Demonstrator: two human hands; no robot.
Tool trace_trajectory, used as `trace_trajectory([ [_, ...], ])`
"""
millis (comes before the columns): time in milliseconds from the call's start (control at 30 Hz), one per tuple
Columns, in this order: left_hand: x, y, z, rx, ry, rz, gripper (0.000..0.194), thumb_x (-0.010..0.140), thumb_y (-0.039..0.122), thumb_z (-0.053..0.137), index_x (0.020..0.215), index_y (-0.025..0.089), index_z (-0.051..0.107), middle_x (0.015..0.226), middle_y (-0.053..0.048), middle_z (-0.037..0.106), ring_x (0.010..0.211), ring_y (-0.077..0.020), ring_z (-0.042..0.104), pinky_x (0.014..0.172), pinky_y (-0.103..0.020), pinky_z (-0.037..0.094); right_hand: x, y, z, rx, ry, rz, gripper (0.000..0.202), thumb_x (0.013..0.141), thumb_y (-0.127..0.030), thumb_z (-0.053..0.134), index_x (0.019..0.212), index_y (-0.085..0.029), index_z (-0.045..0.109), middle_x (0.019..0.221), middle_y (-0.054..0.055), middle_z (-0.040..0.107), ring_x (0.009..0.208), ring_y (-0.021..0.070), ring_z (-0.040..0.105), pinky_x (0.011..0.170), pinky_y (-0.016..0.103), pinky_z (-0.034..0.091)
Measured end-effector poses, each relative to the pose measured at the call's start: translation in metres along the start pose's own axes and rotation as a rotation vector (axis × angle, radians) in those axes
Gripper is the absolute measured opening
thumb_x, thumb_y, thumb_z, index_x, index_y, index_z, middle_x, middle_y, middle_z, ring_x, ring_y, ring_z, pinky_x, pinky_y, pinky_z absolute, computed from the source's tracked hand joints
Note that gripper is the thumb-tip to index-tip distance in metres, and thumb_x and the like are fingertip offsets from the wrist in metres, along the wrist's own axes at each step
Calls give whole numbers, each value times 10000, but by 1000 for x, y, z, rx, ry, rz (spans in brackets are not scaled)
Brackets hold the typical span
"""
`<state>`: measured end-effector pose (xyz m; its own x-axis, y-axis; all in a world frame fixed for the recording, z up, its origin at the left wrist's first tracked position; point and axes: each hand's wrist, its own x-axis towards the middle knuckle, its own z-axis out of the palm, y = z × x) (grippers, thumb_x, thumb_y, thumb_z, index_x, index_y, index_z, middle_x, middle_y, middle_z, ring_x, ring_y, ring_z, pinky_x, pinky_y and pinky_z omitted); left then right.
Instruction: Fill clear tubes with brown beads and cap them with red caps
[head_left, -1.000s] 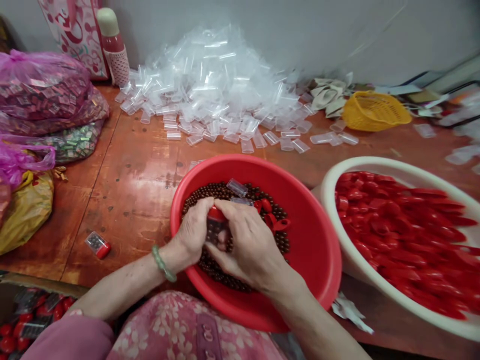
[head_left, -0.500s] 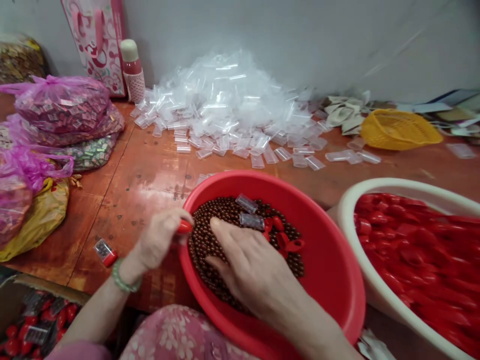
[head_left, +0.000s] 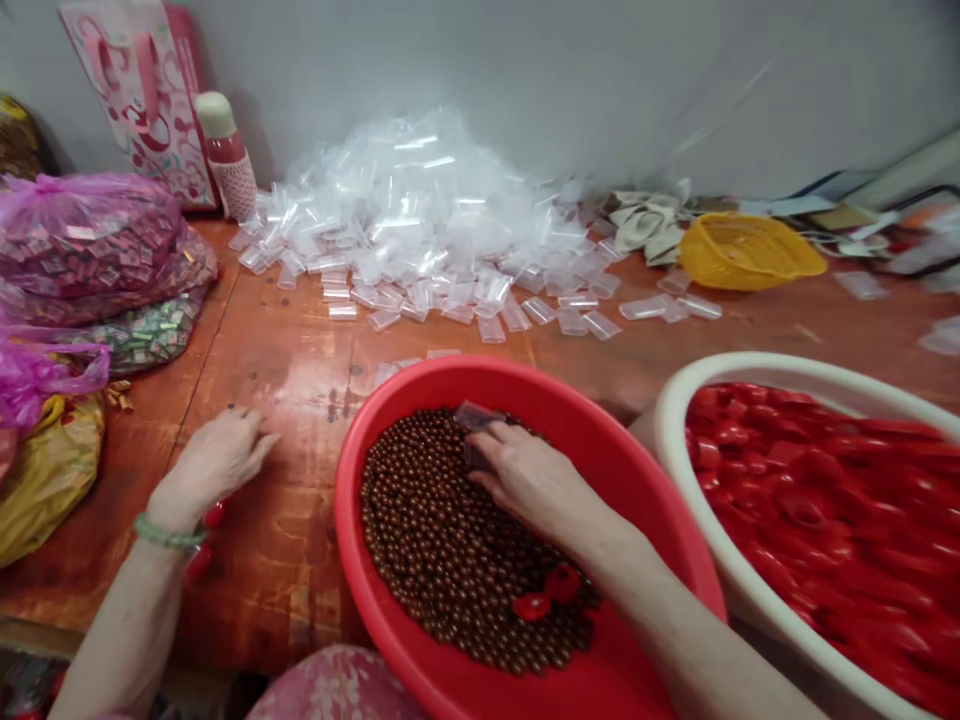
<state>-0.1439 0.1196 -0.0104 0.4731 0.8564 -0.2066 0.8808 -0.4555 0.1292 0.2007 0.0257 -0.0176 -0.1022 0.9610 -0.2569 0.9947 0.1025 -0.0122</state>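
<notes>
A red basin (head_left: 694, 560) holds many small brown beads (head_left: 442, 540), with red caps (head_left: 532, 604) lying on them. Inside it, my right hand (head_left: 525, 470) is closed on clear plastic tubes (head_left: 476, 417) near the far edge of the beads. My left hand (head_left: 217, 455), a green bangle at its wrist, rests over the table left of the basin, its fingers apart. Red pieces (head_left: 199, 562) show beside that wrist, partly hidden by it.
Behind the basin is a heap of clear tubes (head_left: 427, 220). A white tub (head_left: 675, 400) of red caps stands right, a yellow basket (head_left: 750, 250) at back right. Filled bags (head_left: 82, 240), a bottle (head_left: 227, 160) and a patterned bag (head_left: 135, 100) are left.
My left hand has moved left and down from the basin rim and let go of its red-capped piece. My right hand has moved up over the beads and taken hold of the tubes.
</notes>
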Motion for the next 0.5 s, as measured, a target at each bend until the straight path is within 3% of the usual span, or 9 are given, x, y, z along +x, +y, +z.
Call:
trace_trajectory([
  [67,47,18,-6,-45,107,97,290,952,289,387,1044,135,616,1019,-131,655,945,-228,618,888,-360,467,2,0,6,-18,-17,-19,203,829,-132,568,1007,-143,664,1037,128,666,969,276,629,826,379,501],
  [133,99,35,-7,-47,175,107,285,939,238,409,1139,134,584,1116,-133,630,1018,-211,599,923,-336,460,4,1,10,-8,-20,-11,239,827,-83,523,1016,-142,657,1014,124,665,917,247,645,779,351,505],
  [267,187,56,5,-42,259,117,372,890,185,488,1254,116,516,1358,-178,490,1222,-249,475,1026,-367,389,4,2,6,36,-84,74,292,851,-92,492,1112,-137,615,1065,134,630,757,201,671,649,316,499],
  [367,222,63,19,-52,275,92,403,898,160,453,1297,109,478,1425,-207,416,1262,-300,410,1017,-445,369,4,2,-3,85,-122,120,297,845,-151,555,1139,-127,588,1119,148,603,784,225,684,675,334,502],
  [500,228,67,32,-67,278,82,392,918,95,325,1272,122,492,1317,-191,504,1190,-288,433,982,-452,365,6,8,-9,342,-64,204,178,855,-263,595,979,-135,589,1001,117,644,826,219,661,716,315,480],
])
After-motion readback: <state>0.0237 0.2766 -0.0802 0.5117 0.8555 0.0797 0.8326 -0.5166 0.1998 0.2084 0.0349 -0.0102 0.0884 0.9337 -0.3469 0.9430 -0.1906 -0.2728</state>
